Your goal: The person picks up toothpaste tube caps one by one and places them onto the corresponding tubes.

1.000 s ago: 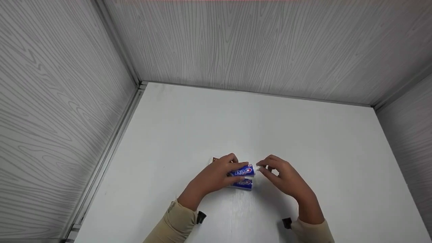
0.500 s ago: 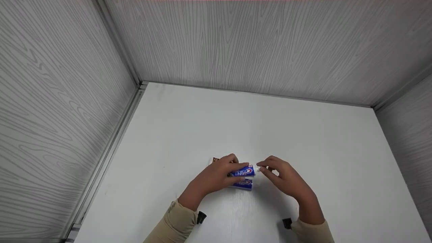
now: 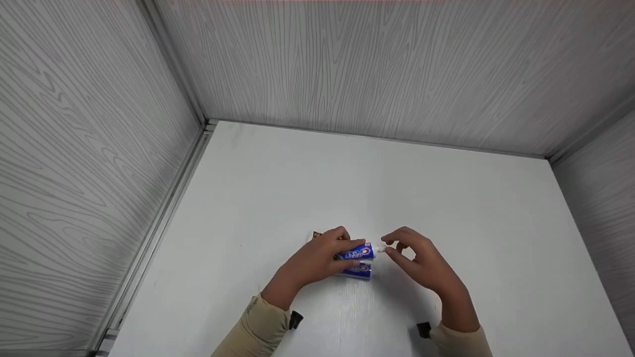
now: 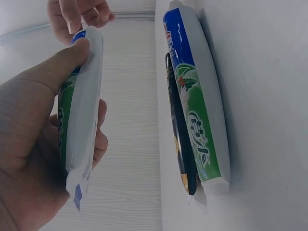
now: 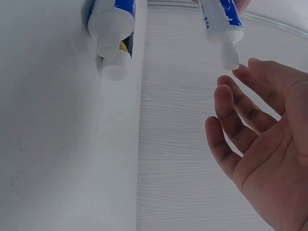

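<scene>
My left hand (image 3: 315, 255) grips a blue, green and white toothpaste tube (image 4: 86, 106), held above the table with its capped end toward the right. In the left wrist view the thumb lies along its upper part. My right hand (image 3: 421, 258) is at the white cap (image 5: 230, 57) of that tube, thumb and forefinger slightly parted. In the right wrist view a fingertip is right by the cap's end; whether it touches, I cannot tell. A second, similar toothpaste tube (image 4: 197, 110) lies on the table beneath. Against it lies a dark tube-like item (image 4: 178, 125) with gold parts.
The white table (image 3: 278, 188) is bounded by grey wood-grain panels (image 3: 347, 69) at the back and both sides. Both forearms come in from the front edge in beige sleeves (image 3: 258, 327), each with a small black device (image 3: 296, 320) at the wrist.
The right thumb and forefinger, earlier closed at the cap, have parted and drawn slightly right, so more of the white cap shows. The left hand and tube stay in place.
</scene>
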`<state>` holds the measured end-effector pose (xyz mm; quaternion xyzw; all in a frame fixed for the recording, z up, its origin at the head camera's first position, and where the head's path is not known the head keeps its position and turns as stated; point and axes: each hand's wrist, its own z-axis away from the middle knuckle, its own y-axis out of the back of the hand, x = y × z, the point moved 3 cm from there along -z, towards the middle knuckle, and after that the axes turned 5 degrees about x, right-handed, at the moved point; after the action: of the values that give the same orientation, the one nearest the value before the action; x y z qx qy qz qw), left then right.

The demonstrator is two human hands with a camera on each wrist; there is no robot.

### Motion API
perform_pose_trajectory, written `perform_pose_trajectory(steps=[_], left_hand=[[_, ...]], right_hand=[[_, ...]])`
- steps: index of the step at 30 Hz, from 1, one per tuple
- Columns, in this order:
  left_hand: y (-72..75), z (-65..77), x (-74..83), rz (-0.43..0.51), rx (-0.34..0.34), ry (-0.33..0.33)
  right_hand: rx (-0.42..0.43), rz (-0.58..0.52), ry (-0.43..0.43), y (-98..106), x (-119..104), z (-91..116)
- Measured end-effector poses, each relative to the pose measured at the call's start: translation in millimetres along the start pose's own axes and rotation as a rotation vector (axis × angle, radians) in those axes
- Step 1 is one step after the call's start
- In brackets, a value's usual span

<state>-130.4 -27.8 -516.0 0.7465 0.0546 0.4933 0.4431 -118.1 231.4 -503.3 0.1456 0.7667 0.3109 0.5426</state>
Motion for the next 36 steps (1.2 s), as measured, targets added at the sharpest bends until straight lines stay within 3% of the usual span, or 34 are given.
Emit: perform_pose_trajectory(steps=[8, 15, 36], left_hand=[[-1.4, 0.2, -0.4, -0.009, 0.015, -0.014], [-1.1, 0.6, 0.1, -0.002, 0.003, -0.012], [-0.7, -0.1, 0.7, -0.023, 0.010, -0.033]], right_hand=[[-0.020, -0.037, 0.000, -2.4, -1.7, 0.1], [-0.022, -0.064, 0.060, -3.7, -1.0, -0.9], [-0.072, -0.021, -0.014, -3.9, -1.2, -1.7]])
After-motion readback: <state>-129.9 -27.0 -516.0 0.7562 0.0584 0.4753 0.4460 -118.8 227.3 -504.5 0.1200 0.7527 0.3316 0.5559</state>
